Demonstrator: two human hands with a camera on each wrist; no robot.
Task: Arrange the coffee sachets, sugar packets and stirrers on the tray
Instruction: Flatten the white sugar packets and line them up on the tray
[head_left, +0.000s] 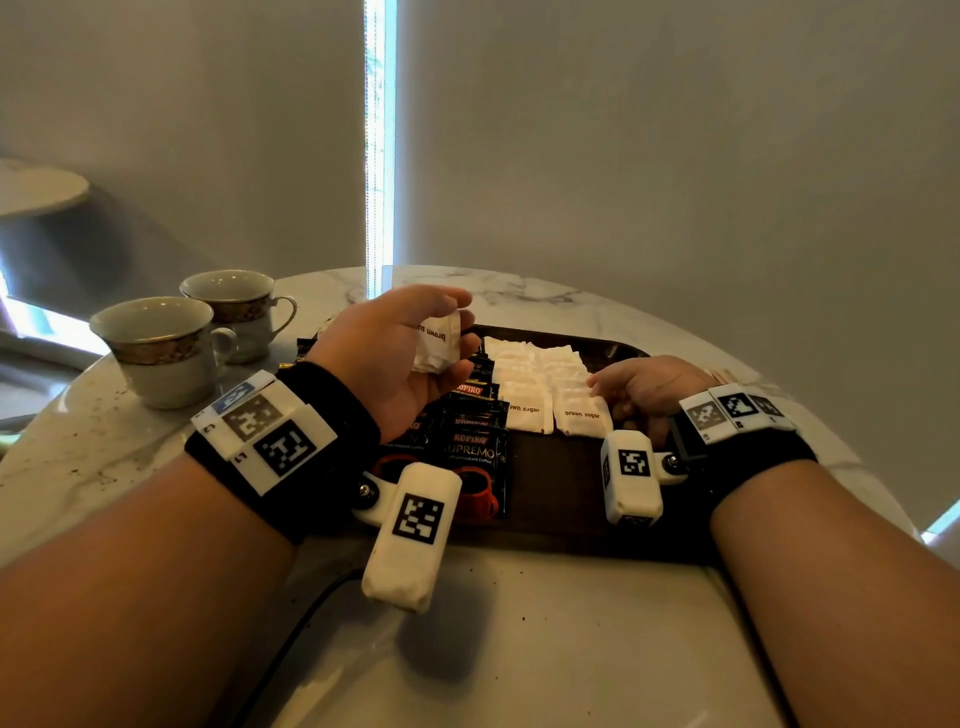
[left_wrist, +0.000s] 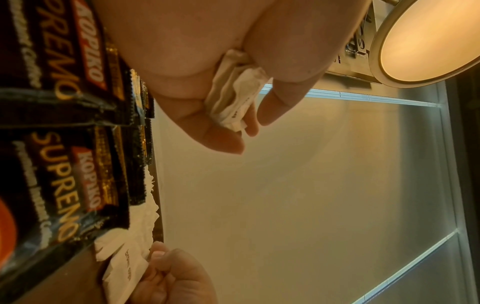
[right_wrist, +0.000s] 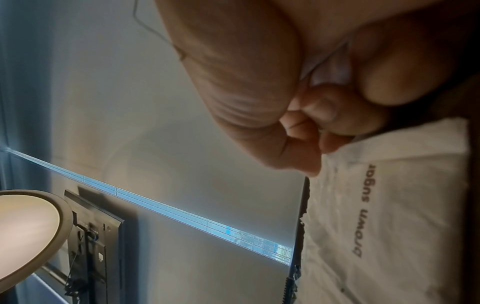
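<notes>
Sugar packets, white and printed "brown sugar", lie in overlapping rows in the middle of the dark tray, at the center of the head view. Just left of them, black coffee sachets lie in an overlapping column on the same tray. The left hand is raised above the sachets, and its curled fingers and thumb hold a small bunch of packets; the left wrist view shows this bunch pinched between the thumb and the fingers. The right hand is low at the right side of the tray, with fingers curled, and its fingertips touch the edge of the nearest packet; whether they really pinch it, I cannot tell. Two cups stand on the marble table at the left of the frame
</notes>
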